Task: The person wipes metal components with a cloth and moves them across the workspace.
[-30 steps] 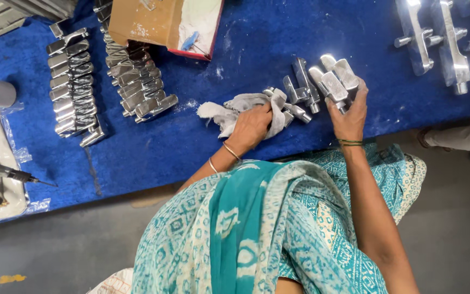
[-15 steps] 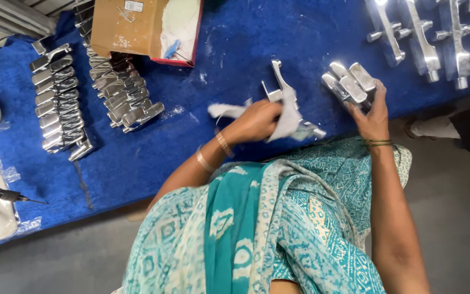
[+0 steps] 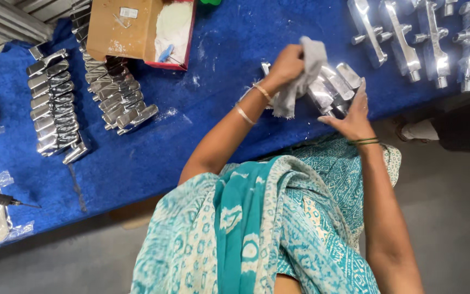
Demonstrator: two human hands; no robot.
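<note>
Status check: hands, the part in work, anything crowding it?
Left hand grips grey cloth. Right hand holds shiny metal handles. Nothing crowding them.

open blue cloth (image 3: 208, 130) betw handle stacks (image 3: 112, 90) & hands, cardboard box (image 3: 137, 30) blocks far side, faucets (image 3: 420, 38) crowd rt

Two hands at a blue-covered table, a cloth against shiny metal handles

The left hand (image 3: 286, 64) grips a grey cloth (image 3: 303, 76) pressed on a cluster of metal handles (image 3: 333, 87), which the right hand (image 3: 354, 114) steadies from below. On the blue table (image 3: 213, 114) lie two rows of stacked handles (image 3: 55, 106), an open cardboard box (image 3: 137, 30), and long pull handles (image 3: 420, 38) at far right.
</note>
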